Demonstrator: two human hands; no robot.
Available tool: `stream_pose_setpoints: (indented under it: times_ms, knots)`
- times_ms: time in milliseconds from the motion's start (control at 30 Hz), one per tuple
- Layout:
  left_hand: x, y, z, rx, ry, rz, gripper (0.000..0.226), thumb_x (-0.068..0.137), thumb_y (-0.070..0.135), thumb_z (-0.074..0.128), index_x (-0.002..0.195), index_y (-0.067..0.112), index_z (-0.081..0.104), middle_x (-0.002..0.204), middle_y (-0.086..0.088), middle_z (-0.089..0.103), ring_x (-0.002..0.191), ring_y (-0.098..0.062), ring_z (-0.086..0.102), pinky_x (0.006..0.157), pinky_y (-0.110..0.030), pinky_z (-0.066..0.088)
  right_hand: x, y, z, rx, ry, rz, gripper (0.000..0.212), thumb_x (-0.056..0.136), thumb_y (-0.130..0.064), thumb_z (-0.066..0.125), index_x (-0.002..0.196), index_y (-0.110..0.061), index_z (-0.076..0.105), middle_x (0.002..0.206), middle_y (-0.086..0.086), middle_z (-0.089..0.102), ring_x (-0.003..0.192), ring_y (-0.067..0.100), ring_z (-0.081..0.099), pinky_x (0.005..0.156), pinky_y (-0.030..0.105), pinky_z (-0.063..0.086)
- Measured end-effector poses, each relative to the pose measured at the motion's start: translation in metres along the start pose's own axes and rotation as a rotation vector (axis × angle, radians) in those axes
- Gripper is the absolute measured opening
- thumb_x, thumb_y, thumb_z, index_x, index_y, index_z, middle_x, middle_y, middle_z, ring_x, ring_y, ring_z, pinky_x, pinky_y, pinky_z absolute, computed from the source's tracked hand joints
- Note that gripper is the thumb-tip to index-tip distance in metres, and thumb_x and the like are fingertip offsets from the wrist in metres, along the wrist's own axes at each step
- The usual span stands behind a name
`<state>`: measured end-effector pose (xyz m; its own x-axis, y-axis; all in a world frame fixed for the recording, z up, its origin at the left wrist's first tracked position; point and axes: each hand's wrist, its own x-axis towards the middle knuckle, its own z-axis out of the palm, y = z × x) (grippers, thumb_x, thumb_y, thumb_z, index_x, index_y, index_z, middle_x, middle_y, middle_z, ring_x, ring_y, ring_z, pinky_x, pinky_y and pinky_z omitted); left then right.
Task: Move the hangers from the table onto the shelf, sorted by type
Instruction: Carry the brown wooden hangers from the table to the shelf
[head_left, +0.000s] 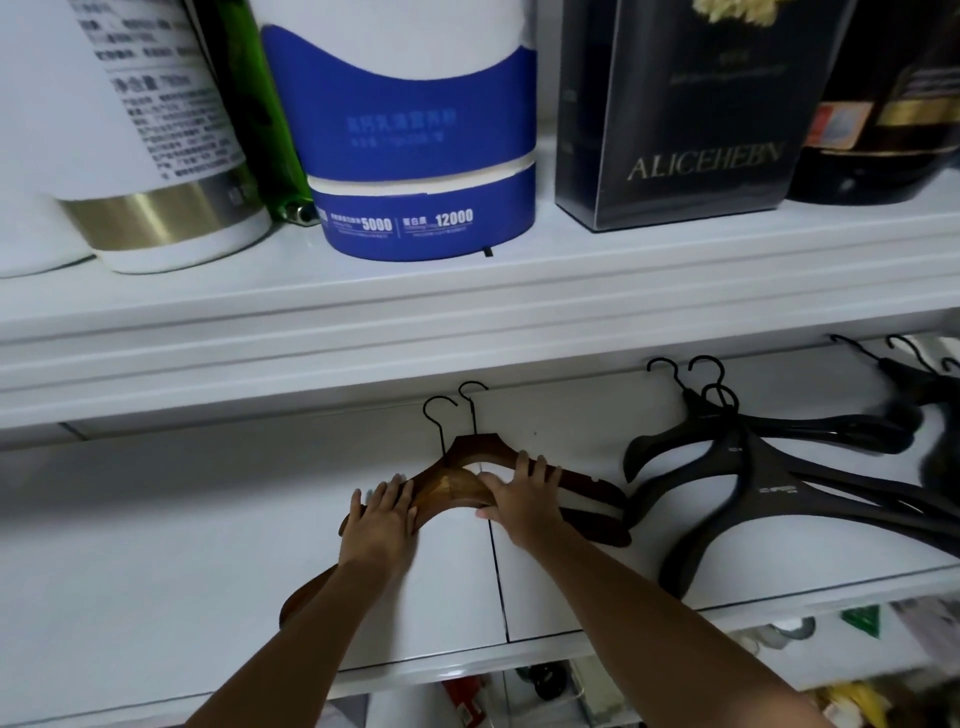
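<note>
Two brown wooden hangers (457, 480) with black hooks lie stacked on the white lower shelf (208, 545), hooks pointing to the back. My left hand (382, 519) rests flat on their left arm, fingers straight. My right hand (522, 501) lies on their right arm, fingers spread over the wood and thumb along the front edge. To the right, several black plastic hangers (753, 483) lie in an overlapping pile on the same shelf. More black hangers (914, 384) sit at the far right back.
The upper shelf (467, 312) overhangs close above, carrying a white and gold canister (156, 156), a green bottle (260, 114), a blue and white tub (415, 156) and a dark box (685, 114). Small items show below the shelf's front edge.
</note>
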<state>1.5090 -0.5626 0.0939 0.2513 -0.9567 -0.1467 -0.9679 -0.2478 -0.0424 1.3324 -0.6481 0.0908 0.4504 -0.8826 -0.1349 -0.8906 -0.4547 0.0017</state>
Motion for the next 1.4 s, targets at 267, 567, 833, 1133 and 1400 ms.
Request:
stream_pose_setpoints:
  times_ms: [267, 567, 833, 1133, 1400]
  knots:
    - [-0.003, -0.009, -0.001, 0.053, 0.007, -0.059, 0.052, 0.102, 0.039, 0.016, 0.150, 0.019, 0.016, 0.152, -0.003, 0.028, 0.137, -0.022, 0.031, 0.110, -0.038, 0.025, -0.002, -0.008, 0.010, 0.048, 0.157, 0.069, 0.053, 0.052, -0.055, 0.085, 0.085, -0.016, 0.070, 0.105, 0.020, 0.065, 0.093, 0.041, 0.062, 0.080, 0.056, 0.051]
    - [0.004, -0.011, -0.017, 0.163, -0.039, -0.039, 0.053, 0.101, 0.045, 0.019, 0.140, 0.012, 0.034, 0.143, -0.006, 0.041, 0.126, -0.025, 0.045, 0.108, -0.034, 0.027, 0.008, -0.011, 0.020, 0.169, 0.245, 0.044, 0.064, 0.034, -0.047, 0.093, 0.074, -0.002, 0.070, 0.079, 0.014, 0.066, 0.068, 0.029, 0.064, 0.062, 0.036, 0.056]
    - [0.019, 0.007, -0.011, -0.050, -0.090, 0.014, 0.053, 0.103, 0.035, 0.019, 0.152, 0.020, 0.006, 0.158, -0.005, 0.010, 0.145, -0.025, 0.014, 0.117, -0.046, 0.013, 0.014, -0.011, 0.016, 0.280, 0.207, 0.072, 0.063, 0.070, -0.031, 0.081, 0.116, 0.005, 0.057, 0.101, 0.026, 0.062, 0.094, 0.040, 0.060, 0.092, 0.048, 0.046]
    - [0.021, 0.017, -0.007, -0.060, -0.046, 0.016, 0.050, 0.103, 0.031, 0.019, 0.152, 0.023, 0.007, 0.156, -0.004, 0.016, 0.140, -0.026, 0.023, 0.115, -0.044, 0.022, 0.009, 0.007, 0.014, 0.283, 0.177, 0.040, 0.062, 0.090, -0.040, 0.057, 0.136, -0.001, 0.041, 0.132, 0.023, 0.047, 0.123, 0.037, 0.042, 0.110, 0.043, 0.026]
    - [0.014, 0.028, -0.004, -0.134, -0.038, -0.017, 0.053, 0.103, 0.032, 0.020, 0.152, 0.021, 0.005, 0.158, -0.006, 0.008, 0.145, -0.026, 0.012, 0.118, -0.046, 0.012, 0.008, 0.015, 0.005, 0.137, 0.086, 0.034, 0.069, 0.092, -0.050, 0.047, 0.145, -0.011, 0.026, 0.145, 0.018, 0.035, 0.136, 0.032, 0.030, 0.116, 0.043, 0.013]
